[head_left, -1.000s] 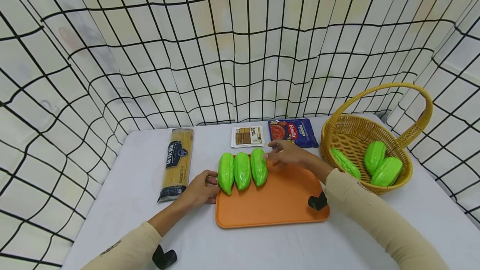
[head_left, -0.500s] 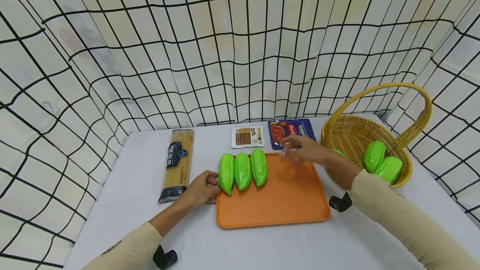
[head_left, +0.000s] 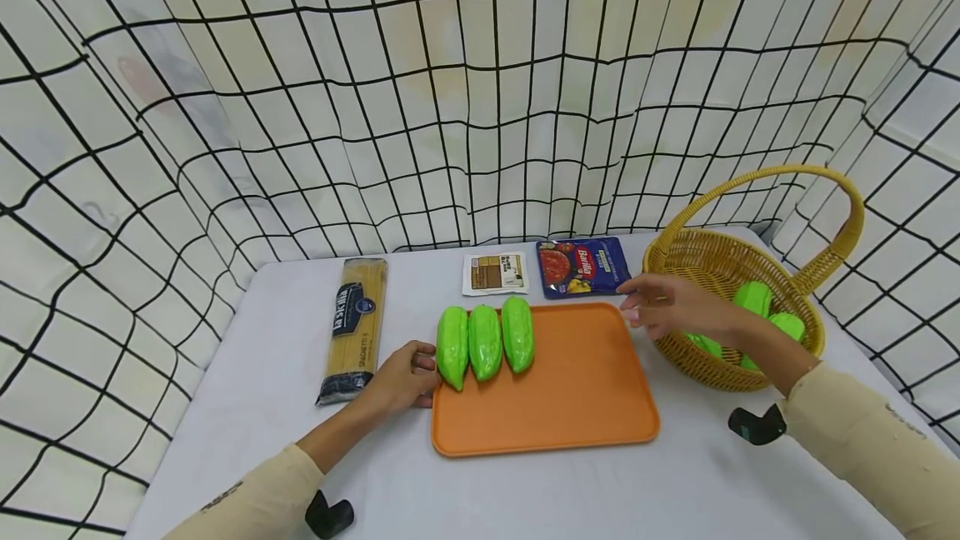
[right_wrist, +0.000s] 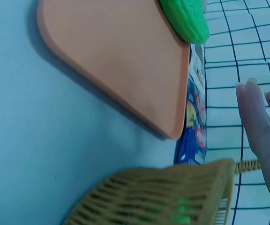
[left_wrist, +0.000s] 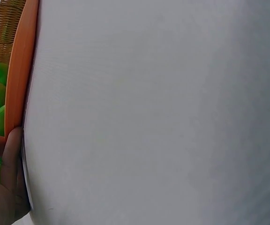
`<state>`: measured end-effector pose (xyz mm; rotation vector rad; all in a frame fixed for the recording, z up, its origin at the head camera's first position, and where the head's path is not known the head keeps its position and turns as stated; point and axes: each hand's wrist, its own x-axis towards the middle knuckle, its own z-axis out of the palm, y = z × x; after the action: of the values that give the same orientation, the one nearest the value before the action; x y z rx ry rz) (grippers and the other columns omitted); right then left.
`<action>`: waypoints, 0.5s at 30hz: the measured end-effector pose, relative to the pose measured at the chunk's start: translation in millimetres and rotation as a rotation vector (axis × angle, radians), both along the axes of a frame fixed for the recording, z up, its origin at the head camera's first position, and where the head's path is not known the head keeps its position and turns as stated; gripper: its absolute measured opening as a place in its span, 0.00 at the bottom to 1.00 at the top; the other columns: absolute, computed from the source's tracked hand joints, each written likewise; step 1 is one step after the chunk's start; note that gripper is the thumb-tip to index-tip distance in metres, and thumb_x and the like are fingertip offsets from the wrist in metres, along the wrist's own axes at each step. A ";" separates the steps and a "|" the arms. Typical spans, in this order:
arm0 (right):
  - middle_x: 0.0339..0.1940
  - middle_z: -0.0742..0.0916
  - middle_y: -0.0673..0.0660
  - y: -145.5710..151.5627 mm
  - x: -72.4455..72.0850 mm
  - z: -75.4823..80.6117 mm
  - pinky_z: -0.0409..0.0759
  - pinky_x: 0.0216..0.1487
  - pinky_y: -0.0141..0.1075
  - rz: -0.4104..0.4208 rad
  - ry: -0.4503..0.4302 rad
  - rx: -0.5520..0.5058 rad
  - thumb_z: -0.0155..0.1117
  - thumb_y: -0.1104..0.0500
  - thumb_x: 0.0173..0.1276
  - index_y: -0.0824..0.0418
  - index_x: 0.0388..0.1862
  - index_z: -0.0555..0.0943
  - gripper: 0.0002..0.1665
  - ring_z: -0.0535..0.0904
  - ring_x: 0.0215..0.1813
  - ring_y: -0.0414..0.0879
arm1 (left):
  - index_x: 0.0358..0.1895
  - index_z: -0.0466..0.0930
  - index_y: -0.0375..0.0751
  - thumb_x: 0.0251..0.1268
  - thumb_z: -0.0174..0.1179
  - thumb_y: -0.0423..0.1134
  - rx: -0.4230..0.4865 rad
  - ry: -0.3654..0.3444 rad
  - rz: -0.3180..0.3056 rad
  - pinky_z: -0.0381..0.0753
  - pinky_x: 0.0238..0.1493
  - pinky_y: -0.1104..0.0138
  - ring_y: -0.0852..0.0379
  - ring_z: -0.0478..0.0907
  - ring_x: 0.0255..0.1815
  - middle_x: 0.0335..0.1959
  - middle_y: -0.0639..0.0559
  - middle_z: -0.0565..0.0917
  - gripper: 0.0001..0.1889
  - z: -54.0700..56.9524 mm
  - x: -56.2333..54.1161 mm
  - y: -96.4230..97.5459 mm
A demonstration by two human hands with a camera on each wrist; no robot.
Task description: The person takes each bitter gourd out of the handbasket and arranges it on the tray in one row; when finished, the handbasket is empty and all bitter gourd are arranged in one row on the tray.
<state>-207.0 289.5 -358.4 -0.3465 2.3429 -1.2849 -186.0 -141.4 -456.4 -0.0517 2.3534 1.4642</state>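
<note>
Three glossy green, ridged, tapered vegetables (head_left: pixel 485 343) lie side by side on the left part of an orange tray (head_left: pixel 555 407). My left hand (head_left: pixel 405 375) holds the tray's left edge; in the left wrist view, thumb and fingers (left_wrist: pixel 12 152) pinch its rim. Over the gap between tray and wicker basket (head_left: pixel 701 369), my right hand (head_left: pixel 678 308) is in the air with nothing in it. Its fingers (right_wrist: pixel 254 115) look loosely extended in the right wrist view. More green vegetables (head_left: pixel 753 297) lie inside the basket, partly hidden behind the right hand and wrist.
A spaghetti pack (head_left: pixel 354 332) lies left of the tray. Behind the tray are a small white-and-brown packet (head_left: pixel 495 273) and a blue Barilla pouch (head_left: pixel 585 267). The basket's tall handle (head_left: pixel 780 173) arches up at the right. Black netting (head_left: pixel 480 107) over white cloth encloses the table.
My right hand has moved right, from beside the third green vegetable, across the tray to the basket's near left side. The left hand, tray and vegetables have stayed put.
</note>
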 end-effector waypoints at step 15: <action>0.62 0.78 0.67 54.5 8.5 11.2 0.89 0.50 0.45 0.041 0.040 0.018 0.64 0.55 0.71 0.65 0.71 0.68 0.33 0.83 0.53 0.54 | 0.69 0.67 0.36 0.67 0.60 0.32 -0.007 -0.009 -0.009 0.90 0.37 0.64 0.52 0.80 0.47 0.53 0.42 0.76 0.28 0.7 0.3 -1.0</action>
<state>-198.5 344.0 -347.2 -0.4160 2.3661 -1.2479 -185.7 -142.4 -455.7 -0.0499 2.3483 1.4490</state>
